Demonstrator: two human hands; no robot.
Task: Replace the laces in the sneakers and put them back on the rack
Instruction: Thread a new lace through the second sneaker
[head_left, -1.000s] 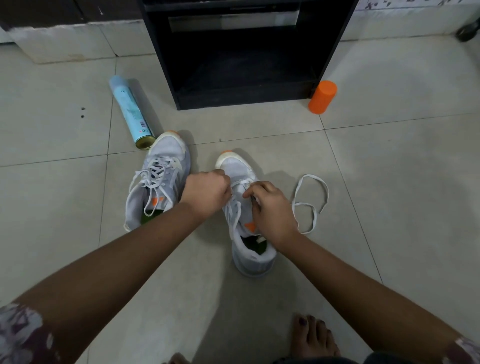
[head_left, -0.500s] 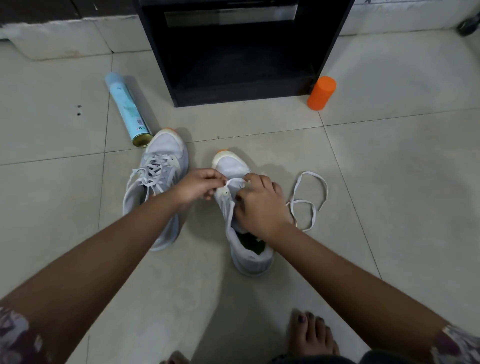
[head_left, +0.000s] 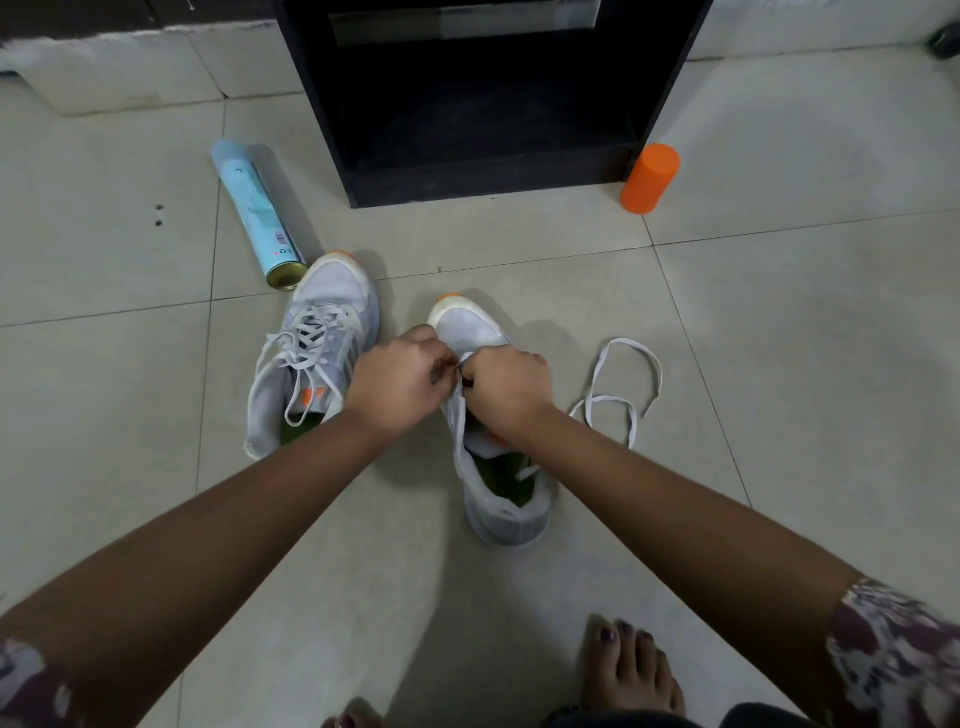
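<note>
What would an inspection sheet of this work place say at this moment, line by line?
Surface: pale tiled floor, two small dark spots at the left.
Job's things: laced sneaker beside unlaced sneaker, both toes toward the black rack; loose lace on the floor to the right.
Clutter: spray can lying near the laced sneaker's toe; orange cylinder upright at the rack's right corner.
Hands: left hand and right hand both pinch a white lace over the unlaced sneaker.
Cables: nothing seen.
Surroundings: wall base behind; the person's bare foot at the bottom edge.
</note>
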